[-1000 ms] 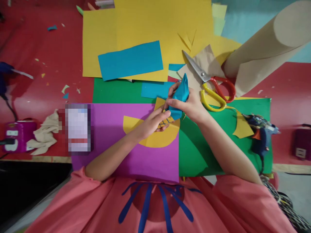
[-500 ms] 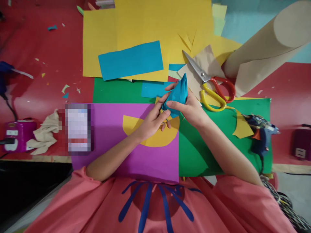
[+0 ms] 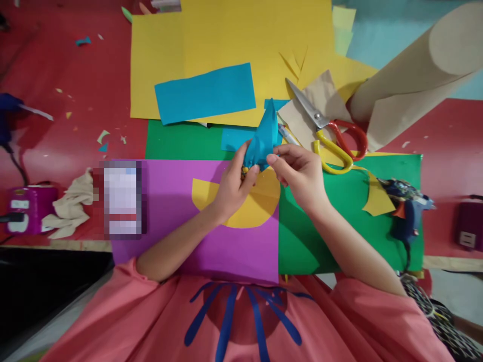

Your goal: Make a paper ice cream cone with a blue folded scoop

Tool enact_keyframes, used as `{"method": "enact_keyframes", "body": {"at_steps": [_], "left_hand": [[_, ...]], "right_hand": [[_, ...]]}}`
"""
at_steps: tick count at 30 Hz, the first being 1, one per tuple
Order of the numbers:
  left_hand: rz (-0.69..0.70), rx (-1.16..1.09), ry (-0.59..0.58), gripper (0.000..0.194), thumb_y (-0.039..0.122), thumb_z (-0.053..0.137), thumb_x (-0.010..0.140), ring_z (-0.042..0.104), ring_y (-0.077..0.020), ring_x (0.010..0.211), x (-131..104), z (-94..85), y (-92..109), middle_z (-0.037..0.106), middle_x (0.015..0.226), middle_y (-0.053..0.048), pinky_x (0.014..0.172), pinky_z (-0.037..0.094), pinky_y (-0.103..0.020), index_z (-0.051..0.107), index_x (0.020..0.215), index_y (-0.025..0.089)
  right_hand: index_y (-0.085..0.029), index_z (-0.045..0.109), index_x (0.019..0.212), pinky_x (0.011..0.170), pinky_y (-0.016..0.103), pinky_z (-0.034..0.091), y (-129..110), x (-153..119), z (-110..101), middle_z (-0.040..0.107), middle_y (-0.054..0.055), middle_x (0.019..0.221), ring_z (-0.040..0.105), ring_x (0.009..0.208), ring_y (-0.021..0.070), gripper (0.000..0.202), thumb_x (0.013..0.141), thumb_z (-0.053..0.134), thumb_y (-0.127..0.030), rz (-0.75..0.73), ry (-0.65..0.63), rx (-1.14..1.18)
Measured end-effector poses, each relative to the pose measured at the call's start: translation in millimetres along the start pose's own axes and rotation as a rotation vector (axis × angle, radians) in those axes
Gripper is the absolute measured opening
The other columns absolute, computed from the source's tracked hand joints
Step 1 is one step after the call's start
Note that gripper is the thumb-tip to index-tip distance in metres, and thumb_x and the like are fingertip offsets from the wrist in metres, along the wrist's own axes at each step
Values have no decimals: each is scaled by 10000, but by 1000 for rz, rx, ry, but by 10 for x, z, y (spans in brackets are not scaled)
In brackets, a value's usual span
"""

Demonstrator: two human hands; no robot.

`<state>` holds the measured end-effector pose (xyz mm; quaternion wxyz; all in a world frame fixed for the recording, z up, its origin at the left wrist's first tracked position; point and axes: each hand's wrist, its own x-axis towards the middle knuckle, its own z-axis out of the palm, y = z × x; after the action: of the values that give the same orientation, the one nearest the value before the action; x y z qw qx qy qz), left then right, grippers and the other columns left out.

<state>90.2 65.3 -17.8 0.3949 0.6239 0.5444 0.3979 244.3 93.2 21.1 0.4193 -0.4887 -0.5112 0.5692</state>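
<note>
A folded blue piece (image 3: 264, 137), pointed at its top and likely paper or thin foam, is held up over the sheets. My left hand (image 3: 234, 182) is closed around its lower left side, with a bit of yellow and black showing by the thumb. Thumb and fingers of my right hand (image 3: 300, 171) pinch its lower right edge. Beneath the hands lies a yellow half-round cutout (image 3: 247, 213) on a purple sheet (image 3: 166, 221). What the fingers cover inside the fold is hidden.
Scissors (image 3: 320, 120) with red and yellow handles lie right of the hands, near a beige roll (image 3: 407, 65). A blue strip (image 3: 206, 94) rests on yellow sheets (image 3: 158, 45). A glue gun (image 3: 409, 216) sits on the green sheet (image 3: 324, 241). At left is a pixelated rectangle (image 3: 123, 201).
The blue piece has shifted left and its point has moved up. My right hand has drawn back from around it to a fingertip pinch at its lower right edge.
</note>
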Motion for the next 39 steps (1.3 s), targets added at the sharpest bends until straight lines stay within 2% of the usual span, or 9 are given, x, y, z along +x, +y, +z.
{"method": "enact_keyframes", "body": {"at_steps": [5,9,14,20,26,31,35,37,39], "left_hand": [[173,243,-5,549,470,347,992,550,-230,1263,18,-27,5,531,1398,-166,974,497,-300,332,1430,139],[237,299,-42,542,449,344,996,517,-208,1299,24,-28,-52,507,1428,-157,1030,461,-312,284,1460,178],[200,306,-102,594,500,360,976,473,-248,1341,10,-18,-68,473,1456,-174,1052,436,-359,275,1465,174],[128,332,-124,604,509,312,975,448,-278,1359,-8,-16,-3,440,1476,-184,1013,459,-378,268,1462,156],[121,364,-134,606,466,363,957,476,-296,1322,6,-32,25,449,1450,-196,1017,453,-419,251,1467,159],[88,383,-134,635,380,399,934,458,-315,1333,18,-26,23,424,1468,-190,1029,445,-453,212,1497,155],[51,110,-162,664,390,419,936,328,-266,1436,35,-55,-32,242,1600,-119,1103,396,-388,171,1526,211],[-77,-90,-184,678,450,474,920,452,-245,1352,65,-75,-54,338,1559,-115,1013,476,-344,220,1512,235],[-228,-265,-215,747,510,577,862,619,-218,1133,103,-92,-55,547,1375,-144,810,551,-293,281,1481,214]], "right_hand": [[-191,469,555,323,195,281,-70,42,-25,474,-71,387,387,316,46,438,750,747,-469,209,-170,16],[-180,494,551,276,177,239,-81,88,-69,468,-72,331,355,250,39,434,773,722,-475,335,-278,33],[-172,424,413,281,164,202,-44,133,-136,408,-52,284,300,235,15,565,850,638,-459,401,-481,130],[-170,472,437,277,168,231,-27,107,-129,426,-58,302,331,238,27,524,846,640,-451,334,-423,41],[-179,464,418,284,174,253,-72,113,-120,439,-52,311,341,252,28,526,841,652,-427,309,-465,-8],[-177,447,452,286,168,213,22,114,8,405,-80,313,317,269,15,479,753,753,-389,327,-263,142],[-183,444,452,285,177,202,66,133,39,400,-80,309,309,267,19,464,731,767,-366,339,-183,211],[-187,438,442,283,182,197,67,145,7,396,-78,307,309,266,23,470,739,758,-361,333,-201,213],[-186,447,439,285,183,194,65,152,-36,396,-76,307,307,265,22,466,755,743,-356,324,-243,215]]}}
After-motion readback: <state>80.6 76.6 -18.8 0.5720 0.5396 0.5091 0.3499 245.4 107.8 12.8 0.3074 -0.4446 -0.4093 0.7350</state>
